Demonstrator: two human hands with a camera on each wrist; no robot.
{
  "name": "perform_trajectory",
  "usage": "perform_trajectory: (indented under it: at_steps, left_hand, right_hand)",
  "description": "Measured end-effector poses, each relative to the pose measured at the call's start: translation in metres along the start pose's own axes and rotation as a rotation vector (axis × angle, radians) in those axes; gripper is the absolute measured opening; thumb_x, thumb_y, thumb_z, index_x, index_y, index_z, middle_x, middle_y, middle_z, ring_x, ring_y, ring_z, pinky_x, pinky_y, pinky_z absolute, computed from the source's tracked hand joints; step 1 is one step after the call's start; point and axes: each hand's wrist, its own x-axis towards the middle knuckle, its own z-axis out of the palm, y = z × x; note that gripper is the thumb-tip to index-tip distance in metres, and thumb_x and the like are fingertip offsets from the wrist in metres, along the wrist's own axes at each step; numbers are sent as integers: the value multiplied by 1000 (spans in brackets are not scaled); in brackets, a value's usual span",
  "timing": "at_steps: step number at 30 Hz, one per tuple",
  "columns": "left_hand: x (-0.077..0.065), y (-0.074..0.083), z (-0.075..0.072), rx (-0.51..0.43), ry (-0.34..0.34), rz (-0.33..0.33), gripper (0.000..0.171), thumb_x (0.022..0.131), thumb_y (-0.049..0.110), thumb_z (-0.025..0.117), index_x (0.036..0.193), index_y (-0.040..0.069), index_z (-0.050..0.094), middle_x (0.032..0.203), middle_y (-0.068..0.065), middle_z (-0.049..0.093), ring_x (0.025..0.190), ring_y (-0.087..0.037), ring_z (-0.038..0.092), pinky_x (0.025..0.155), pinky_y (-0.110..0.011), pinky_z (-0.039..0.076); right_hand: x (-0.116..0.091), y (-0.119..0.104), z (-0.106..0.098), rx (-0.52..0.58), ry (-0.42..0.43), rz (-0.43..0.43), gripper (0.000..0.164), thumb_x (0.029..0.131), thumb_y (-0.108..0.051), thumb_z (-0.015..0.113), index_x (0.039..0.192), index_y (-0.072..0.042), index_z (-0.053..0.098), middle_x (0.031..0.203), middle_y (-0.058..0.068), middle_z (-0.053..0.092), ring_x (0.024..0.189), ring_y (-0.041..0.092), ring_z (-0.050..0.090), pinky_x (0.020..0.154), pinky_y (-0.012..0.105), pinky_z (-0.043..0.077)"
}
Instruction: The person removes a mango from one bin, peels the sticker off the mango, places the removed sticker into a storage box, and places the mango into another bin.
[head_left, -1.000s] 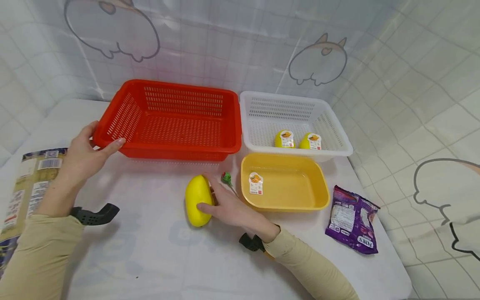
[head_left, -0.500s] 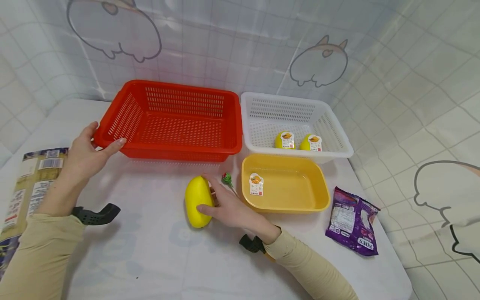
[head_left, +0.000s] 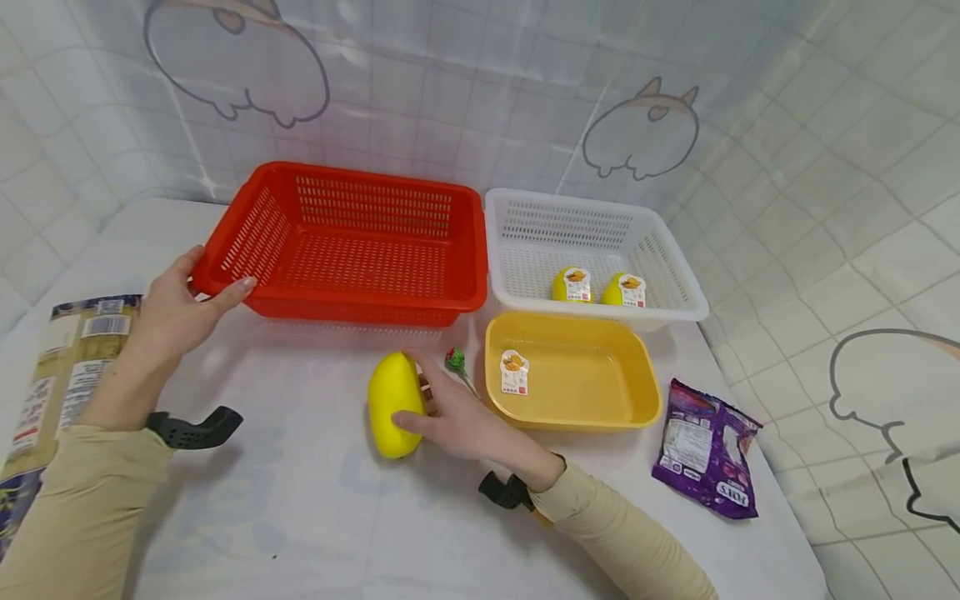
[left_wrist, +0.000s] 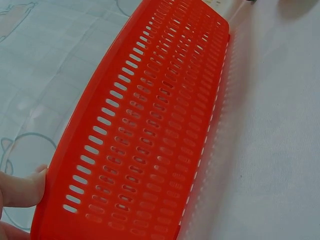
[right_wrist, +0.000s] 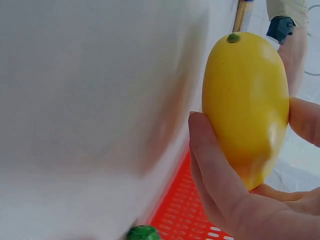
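My right hand (head_left: 450,412) holds a yellow mango (head_left: 392,407), smooth and probably artificial, in front of the red basket. In the right wrist view, thumb and fingers grip the mango (right_wrist: 245,100) from opposite sides, and a small green stem spot shows at its end. At the left end of the red plastic basket (head_left: 360,304), my left hand (head_left: 180,308) grips the corner rim. The left wrist view shows the slotted wall of the basket (left_wrist: 140,125), with the thumb (left_wrist: 25,189) against its rim. No contents show inside this basket.
A white basket (head_left: 592,200) at the back right holds two yellow fruits (head_left: 572,285) with stickers. Before it stands a yellow tub (head_left: 577,375), with a green-wrapped lollipop (head_left: 455,360) beside it. A purple packet (head_left: 708,450) lies right, a long gold packet (head_left: 71,375) left.
The head view has shifted slightly, so the scene sits a little lower. Both hands keep their holds on the mango and the red basket.
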Motion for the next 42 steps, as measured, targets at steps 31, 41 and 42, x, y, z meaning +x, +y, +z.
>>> perform_trajectory:
  at_steps: [31,41,42]
  left_hand:
    - [-1,-2,1,-25,6,7,97,97,58,48,160,9,-9,165,-25,10,143,-50,23,108,-70,33]
    - [-2,-1,0,-24,0,1,98,97,58,48,159,11,-10,165,-25,8,144,-50,22,109,-70,32]
    - [-2,-1,0,-24,1,1,98,97,58,48,160,11,-10,165,-25,9,144,-50,22,109,-70,33]
  right_hand:
    - [16,-61,-44,82,-55,-21,82,97,-31,66,159,-31,12,133,4,50,115,18,53,89,27,54]
    - [34,-74,-54,82,-30,-21,82,96,-28,67,158,-31,13,137,3,48,116,19,53,91,28,54]
    - [36,-75,-55,87,-31,-22,82,96,-28,67,158,-31,14,137,3,48,117,19,52,91,28,54]
